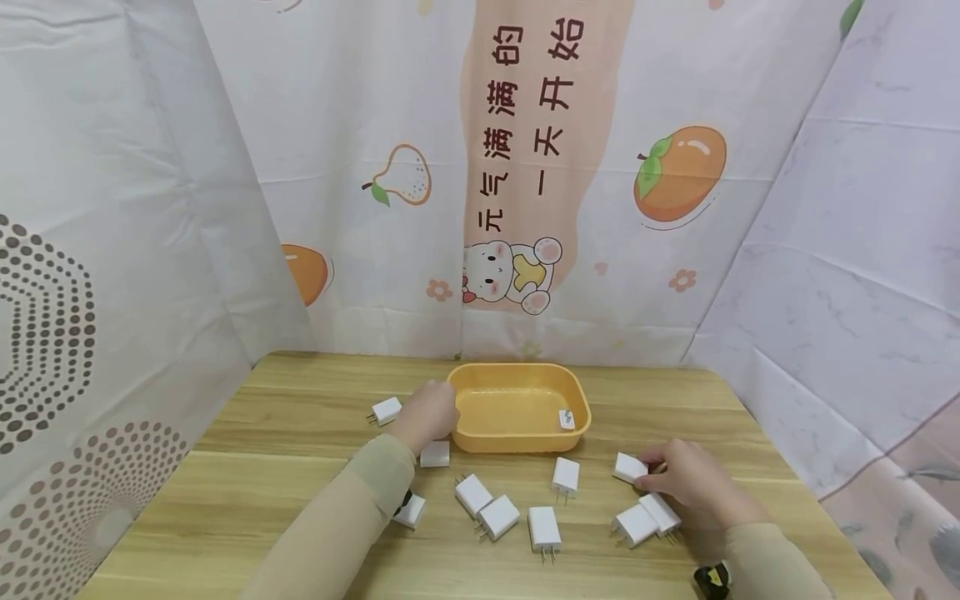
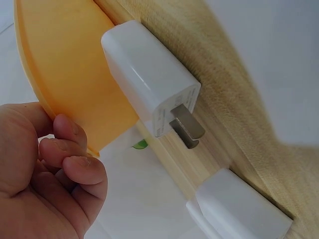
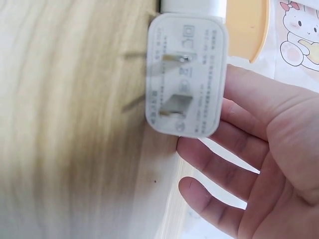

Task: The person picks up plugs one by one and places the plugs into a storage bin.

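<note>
A yellow plastic basket (image 1: 517,442) stands at the back of the wooden table, a single white charger (image 1: 567,419) inside it. My left hand (image 1: 429,414) grips the basket's left rim, fingers curled at the edge in the left wrist view. Over on the right, my right hand (image 1: 686,475) pinches one end of a white plug charger (image 1: 628,467) lying on the table, between thumb and fingers. Just in front of that hand lie two chargers side by side, the nearer-left charger (image 1: 634,525) with its prongs toward me. In the right wrist view, a charger's pronged face (image 3: 187,74) hides some fingertips.
Several more white chargers are spread over the table (image 1: 247,500), such as one charger (image 1: 544,528) near the front and another charger (image 1: 387,410) left of the basket. Printed cloth (image 1: 360,275) hangs behind the table and at both sides.
</note>
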The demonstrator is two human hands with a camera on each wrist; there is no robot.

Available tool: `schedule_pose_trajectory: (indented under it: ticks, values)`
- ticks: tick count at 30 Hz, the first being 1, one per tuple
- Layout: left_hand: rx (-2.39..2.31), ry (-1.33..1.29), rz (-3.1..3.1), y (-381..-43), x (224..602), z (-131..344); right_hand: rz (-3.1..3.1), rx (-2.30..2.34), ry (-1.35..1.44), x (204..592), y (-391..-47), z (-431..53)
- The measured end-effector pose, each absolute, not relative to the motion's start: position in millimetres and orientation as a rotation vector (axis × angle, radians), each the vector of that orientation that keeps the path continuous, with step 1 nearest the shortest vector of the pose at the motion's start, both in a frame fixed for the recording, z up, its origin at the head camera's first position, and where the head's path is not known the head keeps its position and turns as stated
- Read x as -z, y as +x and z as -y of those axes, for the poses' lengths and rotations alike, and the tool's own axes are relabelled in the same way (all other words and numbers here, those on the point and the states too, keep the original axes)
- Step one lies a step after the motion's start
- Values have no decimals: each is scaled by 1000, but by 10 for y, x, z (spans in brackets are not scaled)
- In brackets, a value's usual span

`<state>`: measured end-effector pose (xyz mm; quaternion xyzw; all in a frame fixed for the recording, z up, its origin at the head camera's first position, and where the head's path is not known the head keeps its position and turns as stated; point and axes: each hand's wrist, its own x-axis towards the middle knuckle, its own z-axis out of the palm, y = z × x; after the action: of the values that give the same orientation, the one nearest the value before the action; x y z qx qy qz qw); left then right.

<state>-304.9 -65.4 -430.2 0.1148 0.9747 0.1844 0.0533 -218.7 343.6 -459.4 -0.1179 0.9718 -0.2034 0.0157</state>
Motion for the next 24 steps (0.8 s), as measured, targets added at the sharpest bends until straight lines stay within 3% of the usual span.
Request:
schedule_pose_trajectory:
  ticks: [24]
  values:
    - [-573,365,-2970,-3081,4351,665,-3008,658,-406,4518,-2229,-3409]
